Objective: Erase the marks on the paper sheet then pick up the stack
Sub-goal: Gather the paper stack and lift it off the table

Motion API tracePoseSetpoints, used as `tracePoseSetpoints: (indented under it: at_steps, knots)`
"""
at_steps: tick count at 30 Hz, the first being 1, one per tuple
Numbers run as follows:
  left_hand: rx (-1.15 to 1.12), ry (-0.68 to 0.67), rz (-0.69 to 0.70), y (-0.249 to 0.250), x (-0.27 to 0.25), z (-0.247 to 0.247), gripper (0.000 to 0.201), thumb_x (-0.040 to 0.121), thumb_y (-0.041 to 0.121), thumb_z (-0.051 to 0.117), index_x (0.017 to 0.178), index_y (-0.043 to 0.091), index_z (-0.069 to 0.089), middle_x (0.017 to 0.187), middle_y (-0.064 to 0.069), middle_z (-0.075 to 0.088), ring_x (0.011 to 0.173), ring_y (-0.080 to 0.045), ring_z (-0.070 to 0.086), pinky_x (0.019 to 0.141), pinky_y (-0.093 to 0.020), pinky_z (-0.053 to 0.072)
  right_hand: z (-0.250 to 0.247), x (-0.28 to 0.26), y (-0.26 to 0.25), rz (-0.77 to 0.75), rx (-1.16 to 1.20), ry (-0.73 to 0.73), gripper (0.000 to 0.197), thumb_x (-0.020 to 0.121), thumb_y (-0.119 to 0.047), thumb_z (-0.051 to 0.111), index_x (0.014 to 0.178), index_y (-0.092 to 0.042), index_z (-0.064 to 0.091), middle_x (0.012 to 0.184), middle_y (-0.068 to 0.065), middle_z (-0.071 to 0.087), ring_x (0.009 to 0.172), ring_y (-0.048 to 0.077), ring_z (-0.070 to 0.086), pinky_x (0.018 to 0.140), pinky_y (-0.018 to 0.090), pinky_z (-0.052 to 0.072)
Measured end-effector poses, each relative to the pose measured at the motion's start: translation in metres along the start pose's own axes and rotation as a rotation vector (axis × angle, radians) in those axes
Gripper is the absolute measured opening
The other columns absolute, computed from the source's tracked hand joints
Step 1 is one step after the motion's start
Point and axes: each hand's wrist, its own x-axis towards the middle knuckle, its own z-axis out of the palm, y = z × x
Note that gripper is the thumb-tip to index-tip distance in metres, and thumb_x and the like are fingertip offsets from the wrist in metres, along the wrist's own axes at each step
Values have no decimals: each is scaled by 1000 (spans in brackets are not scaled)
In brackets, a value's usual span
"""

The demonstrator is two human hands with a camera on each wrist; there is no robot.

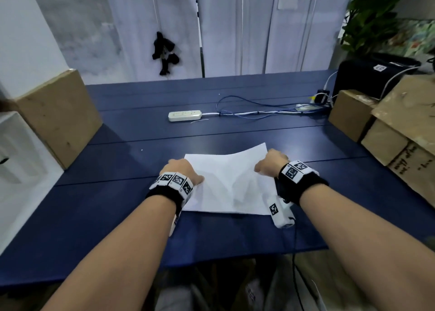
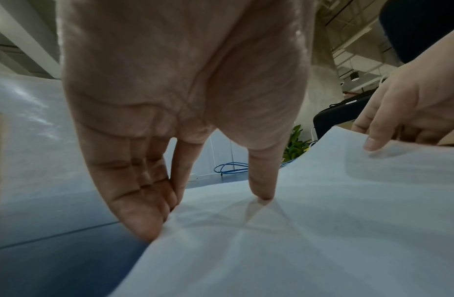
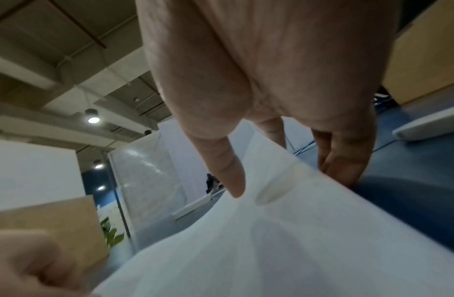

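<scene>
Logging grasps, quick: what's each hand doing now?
Left hand: pinching the paper stack at its left edge.
Right hand: pinching its lifted right edge.

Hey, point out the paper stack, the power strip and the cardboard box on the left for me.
paper stack (image 1: 226, 181), head view, the middle of the white top sheet between the hands.
power strip (image 1: 184, 115), head view, the middle of its white body.
cardboard box (image 1: 60, 115), head view, its front face, left of the table.

Dim, cool indoor light throughout. The head view is fairly sharp but bends the desk edges outward. In the right wrist view round ceiling lamps glow above the paper, whose near part is blurred; soft shadows crease it.
</scene>
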Motion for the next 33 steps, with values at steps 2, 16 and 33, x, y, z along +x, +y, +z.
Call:
tracePoseSetpoints:
  at_steps: [2,16,33]
  knots:
    - [-7,-27,-2,2,1,-5,68,72,64,73,115,12,63,118,-11,65,100,-30,66,85,-38,56,-6,1,-7,-9,37,-37,54,85,-31,72,128,-2,58,129,14,63,117,33,61,89,32,49]
    - [-77,-13,-24,-10,3,3,76,71,72,71,116,13,58,124,-10,57,102,-29,64,75,-34,49,-1,5,26,22,634,-215,29,76,4,74,103,10,67,100,22,73,90,39,72,85,56,58]
    - [-67,-57,-54,15,-6,6,84,69,70,76,123,10,57,128,-13,59,119,-30,55,92,-37,49,-6,-33,16,31,-28,45,37,96,-17,45,129,-3,57,137,19,58,126,38,54,103,37,44]
